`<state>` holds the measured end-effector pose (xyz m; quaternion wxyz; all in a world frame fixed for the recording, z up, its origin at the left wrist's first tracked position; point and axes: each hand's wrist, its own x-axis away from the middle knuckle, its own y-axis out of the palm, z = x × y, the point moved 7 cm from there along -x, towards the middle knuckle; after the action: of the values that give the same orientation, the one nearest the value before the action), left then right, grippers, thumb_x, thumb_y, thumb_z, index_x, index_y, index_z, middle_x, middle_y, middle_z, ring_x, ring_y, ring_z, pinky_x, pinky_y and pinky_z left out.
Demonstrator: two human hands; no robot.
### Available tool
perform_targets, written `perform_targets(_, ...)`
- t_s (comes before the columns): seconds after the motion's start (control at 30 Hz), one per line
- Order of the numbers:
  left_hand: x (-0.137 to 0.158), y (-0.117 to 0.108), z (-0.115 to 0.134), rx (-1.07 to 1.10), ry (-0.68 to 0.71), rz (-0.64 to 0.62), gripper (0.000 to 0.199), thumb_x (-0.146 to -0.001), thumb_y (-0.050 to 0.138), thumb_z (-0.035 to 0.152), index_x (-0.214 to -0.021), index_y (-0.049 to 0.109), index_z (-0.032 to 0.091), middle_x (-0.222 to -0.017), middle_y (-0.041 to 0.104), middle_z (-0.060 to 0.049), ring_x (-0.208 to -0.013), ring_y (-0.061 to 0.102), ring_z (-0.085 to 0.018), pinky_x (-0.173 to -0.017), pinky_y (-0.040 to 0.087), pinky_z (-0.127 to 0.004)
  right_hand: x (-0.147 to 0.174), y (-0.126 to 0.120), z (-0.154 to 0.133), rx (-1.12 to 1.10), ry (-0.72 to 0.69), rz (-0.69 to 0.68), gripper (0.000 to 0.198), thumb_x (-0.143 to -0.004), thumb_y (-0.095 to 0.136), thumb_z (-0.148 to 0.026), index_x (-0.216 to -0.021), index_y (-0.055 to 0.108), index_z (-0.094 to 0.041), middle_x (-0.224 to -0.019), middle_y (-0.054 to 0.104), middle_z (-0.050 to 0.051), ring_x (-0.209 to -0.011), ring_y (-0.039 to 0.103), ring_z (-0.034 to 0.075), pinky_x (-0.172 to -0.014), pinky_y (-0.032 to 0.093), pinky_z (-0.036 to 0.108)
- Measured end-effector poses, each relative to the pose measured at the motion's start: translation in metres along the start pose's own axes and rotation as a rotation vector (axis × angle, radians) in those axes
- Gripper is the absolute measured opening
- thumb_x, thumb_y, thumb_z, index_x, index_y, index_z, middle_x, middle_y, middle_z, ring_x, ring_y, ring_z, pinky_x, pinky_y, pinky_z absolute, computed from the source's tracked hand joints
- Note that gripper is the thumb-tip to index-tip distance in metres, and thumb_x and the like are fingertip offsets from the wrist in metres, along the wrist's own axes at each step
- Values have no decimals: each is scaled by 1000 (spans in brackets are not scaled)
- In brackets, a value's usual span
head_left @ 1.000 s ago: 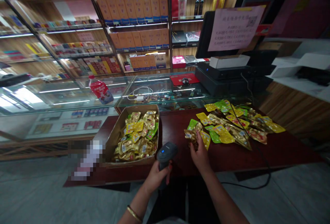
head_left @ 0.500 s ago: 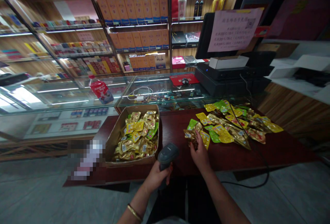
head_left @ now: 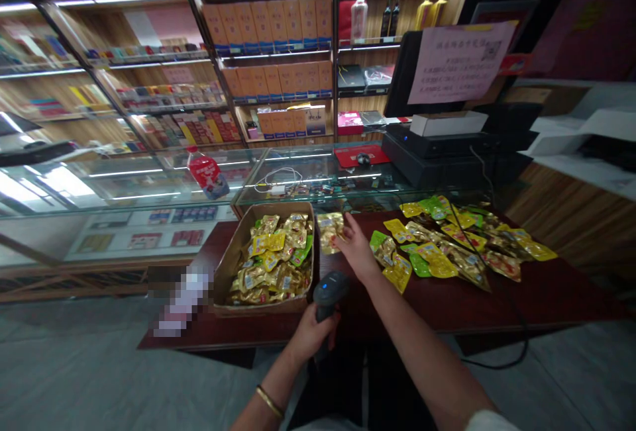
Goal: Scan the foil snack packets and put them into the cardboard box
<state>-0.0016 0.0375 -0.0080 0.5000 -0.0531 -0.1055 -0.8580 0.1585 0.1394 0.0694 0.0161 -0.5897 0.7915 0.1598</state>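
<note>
My left hand (head_left: 318, 332) is wrapped round the handle of a dark barcode scanner (head_left: 330, 289), whose head shows a small blue light. My right hand (head_left: 356, 243) grips a gold snack packet (head_left: 330, 230) by its edge, just right of the cardboard box and above the table. Gold, yellow and green snack packets (head_left: 273, 265) fill the open cardboard box (head_left: 218, 272) on the left. To the right of my right forearm, a loose pile of similar packets (head_left: 437, 255) is spread over the dark red table (head_left: 348, 312).
Behind the table stands a glass display counter (head_left: 248, 173) with a red-capped bottle (head_left: 209, 174) on it. A monitor (head_left: 405, 73) with a paper sign rises at the right. A black cable (head_left: 521, 345) hangs over the table's front edge. Stocked shelves line the wall.
My right hand has moved left from the edge of the pile to beside the box, carrying a gold packet. A blue light now shows on the scanner. The view has shifted slightly.
</note>
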Motion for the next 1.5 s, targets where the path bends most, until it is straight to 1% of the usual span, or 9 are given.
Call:
perform_targets(0.1, 0, 0, 0, 6, 6, -6, 42, -74, 76, 48, -94, 57, 17, -47, 54, 8, -33, 48, -10, -38, 39, -20, -23, 50, -15, 17, -11, -170, 75, -83, 72, -38, -152, 43, -26, -124, 71, 8, -104, 72, 21, -90, 60, 38)
perform_targets(0.17, -1, -1, -1, 13, 4, -5, 43, -74, 76, 49, -94, 56, 17, -47, 55, 8, -33, 49, -10, -38, 39, -21, -24, 47, -22, 209, -105, -182, 57, -85, 69, -34, -140, 58, -26, -129, 69, 9, -114, 68, 22, -98, 56, 40)
perform_targets(0.27, -1, -2, -2, 29, 5, 0, 42, -72, 77, 48, -93, 57, 17, -49, 55, 8, -34, 48, -10, -37, 39, -20, -2, -9, -25, 659, -275, -43, 37, -89, 61, -27, -125, 69, -24, -128, 69, 10, -120, 63, 25, -109, 47, 45)
perform_targets(0.43, 0, -1, -3, 34, -37, -23, 39, -72, 79, 46, -90, 58, 17, -50, 54, 8, -35, 48, -9, -37, 38, -20, 67, -140, -11, 1243, -204, 388, 36, -93, 56, -33, -123, 69, -19, -122, 69, 16, -116, 60, 33, -101, 44, 52)
perform_targets(0.6, -2, -2, -1, -7, -25, -17, 40, -75, 77, 46, -93, 59, 16, -49, 55, 7, -34, 48, -10, -37, 38, -19, 110, -162, -4, 1451, -159, 501, 49, -96, 53, -51, -128, 66, -17, -133, 61, 23, -122, 52, 41, -94, 43, 58)
perform_targets(0.77, -2, -1, -3, 12, -4, -25, 44, -74, 77, 52, -93, 58, 16, -48, 55, 8, -33, 47, -10, -38, 39, -21, 109, -144, 4, 1457, -184, 468, 57, -95, 53, -54, -135, 60, -14, -149, 47, 30, -135, 42, 47, -99, 35, 67)
perform_targets(0.93, -2, -5, -9, 10, -25, -19, 48, -75, 78, 54, -97, 59, 16, -46, 56, 7, -34, 49, -10, -40, 38, -20, 108, -141, 10, 1336, -201, 381, 61, -93, 57, -49, -144, 52, -18, -138, 59, 24, -136, 43, 45, -108, 24, 72)
perform_targets(1.13, -1, -6, -8, 8, -11, -54, 51, -76, 78, 57, -99, 60, 15, -49, 57, 7, -34, 48, -9, -42, 39, -21, 109, -142, 1, 1000, -282, 312, 59, -94, 56, -40, -148, 44, -20, -137, 53, 19, -127, 55, 32, -104, 47, 52)
perform_targets(1.5, 1, -2, -5, -84, -2, -171, 44, -73, 80, 53, -90, 65, 15, -55, 57, 2, -39, 52, -11, -44, 40, -22, 112, -147, 5, 881, -228, 289, 55, -92, 60, -36, -144, 50, -22, -136, 62, 14, -125, 61, 30, -105, 51, 49)
